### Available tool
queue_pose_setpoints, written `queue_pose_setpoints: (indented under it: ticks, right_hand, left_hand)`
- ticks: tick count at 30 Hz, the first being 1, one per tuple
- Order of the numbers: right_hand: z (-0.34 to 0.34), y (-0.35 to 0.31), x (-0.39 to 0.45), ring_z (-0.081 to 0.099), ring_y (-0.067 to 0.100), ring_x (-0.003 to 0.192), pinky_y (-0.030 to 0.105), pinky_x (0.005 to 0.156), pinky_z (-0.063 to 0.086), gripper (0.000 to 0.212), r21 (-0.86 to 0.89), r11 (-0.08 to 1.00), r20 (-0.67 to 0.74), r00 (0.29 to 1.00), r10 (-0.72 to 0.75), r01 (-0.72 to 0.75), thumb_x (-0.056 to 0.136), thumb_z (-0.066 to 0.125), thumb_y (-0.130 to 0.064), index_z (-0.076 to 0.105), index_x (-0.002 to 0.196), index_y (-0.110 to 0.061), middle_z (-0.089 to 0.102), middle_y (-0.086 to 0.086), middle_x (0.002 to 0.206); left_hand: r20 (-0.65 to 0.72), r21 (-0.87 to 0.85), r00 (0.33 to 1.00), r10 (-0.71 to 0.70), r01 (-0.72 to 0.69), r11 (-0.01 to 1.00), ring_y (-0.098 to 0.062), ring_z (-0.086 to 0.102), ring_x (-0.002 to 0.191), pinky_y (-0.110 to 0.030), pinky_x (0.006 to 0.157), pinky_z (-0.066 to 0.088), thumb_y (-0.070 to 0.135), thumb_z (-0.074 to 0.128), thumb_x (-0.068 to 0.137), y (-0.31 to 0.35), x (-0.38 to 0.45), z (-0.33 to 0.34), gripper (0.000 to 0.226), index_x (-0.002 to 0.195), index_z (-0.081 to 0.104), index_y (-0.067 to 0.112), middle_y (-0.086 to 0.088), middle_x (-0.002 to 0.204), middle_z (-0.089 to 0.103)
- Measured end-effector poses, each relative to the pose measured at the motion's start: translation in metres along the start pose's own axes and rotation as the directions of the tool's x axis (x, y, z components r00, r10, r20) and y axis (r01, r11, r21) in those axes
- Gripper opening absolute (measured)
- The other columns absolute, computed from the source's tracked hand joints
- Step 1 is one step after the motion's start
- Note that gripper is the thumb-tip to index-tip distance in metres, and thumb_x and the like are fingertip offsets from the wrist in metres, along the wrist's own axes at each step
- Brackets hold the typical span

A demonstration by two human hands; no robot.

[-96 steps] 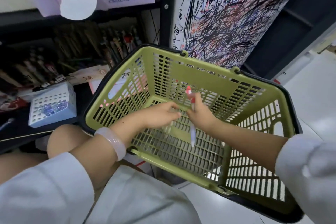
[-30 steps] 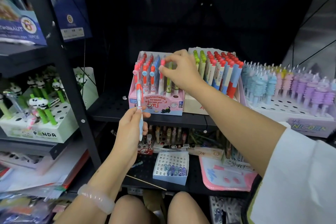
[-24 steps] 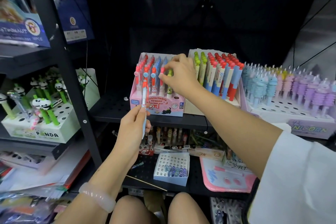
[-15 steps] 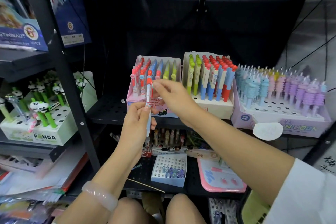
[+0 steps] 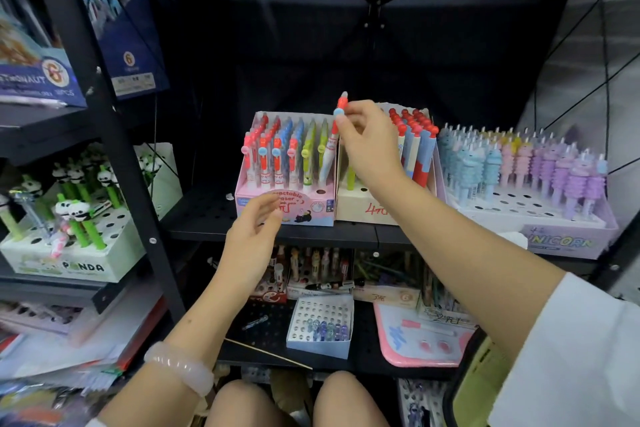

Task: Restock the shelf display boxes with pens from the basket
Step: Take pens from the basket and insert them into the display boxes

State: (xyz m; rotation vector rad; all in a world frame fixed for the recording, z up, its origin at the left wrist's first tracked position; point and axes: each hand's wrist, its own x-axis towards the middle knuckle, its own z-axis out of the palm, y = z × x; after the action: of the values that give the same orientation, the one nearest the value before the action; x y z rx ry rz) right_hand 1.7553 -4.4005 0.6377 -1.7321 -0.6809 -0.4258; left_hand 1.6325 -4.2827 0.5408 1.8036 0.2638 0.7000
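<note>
A pink display box (image 5: 311,208) of red, blue and green pens stands on the middle shelf. My right hand (image 5: 367,139) pinches a red-topped white pen (image 5: 331,146) by its cap and holds it upright over the box's right end. Its tip is down among the back rows. My left hand (image 5: 252,239) hovers in front of the box with relaxed fingers and holds nothing. A corner of the green basket (image 5: 481,388) shows at the lower right.
A white box (image 5: 367,208) of red and blue pens stands right of the pink one, then a Unicorn box (image 5: 554,239) of pastel pens. A Panda pen box (image 5: 79,263) sits left of a black upright post (image 5: 114,135). A small white tray (image 5: 320,329) lies on the lower shelf.
The pen passed from my left hand to my right hand, which lifted it up and right over the pink box. My left hand let go and dropped slightly.
</note>
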Motion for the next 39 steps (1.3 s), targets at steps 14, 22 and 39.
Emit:
queue_pose_setpoints:
  ticks: [14, 22, 39]
  right_hand:
    - [0.017, 0.039, -0.019, 0.065, 0.023, 0.089, 0.033, 0.082, 0.052, 0.018, -0.351, 0.934, 0.227, 0.961, 0.158, -0.07, 0.094, 0.048, -0.007, 0.063, 0.103, -0.004, 0.068, 0.013, 0.096]
    - [0.021, 0.023, -0.012, 0.059, 0.015, 0.08, 0.025, 0.071, 0.045, 0.034, -0.311, 0.95, 0.143, 0.988, 0.062, -0.015, 0.093, 0.056, -0.028, 0.056, 0.118, -0.006, 0.066, 0.007, 0.09]
    - [0.008, 0.02, -0.023, 0.058, 0.014, 0.079, 0.028, 0.075, 0.048, 0.034, -0.325, 0.945, 0.255, 0.965, 0.06, 0.027, 0.092, 0.055, -0.014, 0.049, 0.125, -0.007, 0.066, 0.006, 0.088]
  left_hand:
    - [0.039, 0.03, 0.999, -0.024, 0.023, 0.999, 0.006, 0.05, 0.102, -0.008, 0.08, 0.035, 0.018, 0.048, 0.096, -0.005, -0.002, 0.002, 0.024, 0.116, 0.049, 0.031, 0.014, 0.113, 0.056]
    - [0.07, 0.033, 0.997, -0.021, 0.019, 0.999, 0.011, 0.05, 0.101, -0.003, 0.077, 0.036, 0.017, 0.048, 0.096, 0.004, -0.006, 0.009, 0.025, 0.118, 0.051, 0.027, 0.015, 0.113, 0.057]
    - [0.081, 0.076, 0.996, -0.023, 0.017, 0.997, 0.002, 0.049, 0.107, -0.007, 0.078, 0.036, 0.019, 0.046, 0.096, 0.005, -0.016, 0.007, 0.029, 0.125, 0.051, 0.023, 0.015, 0.117, 0.054]
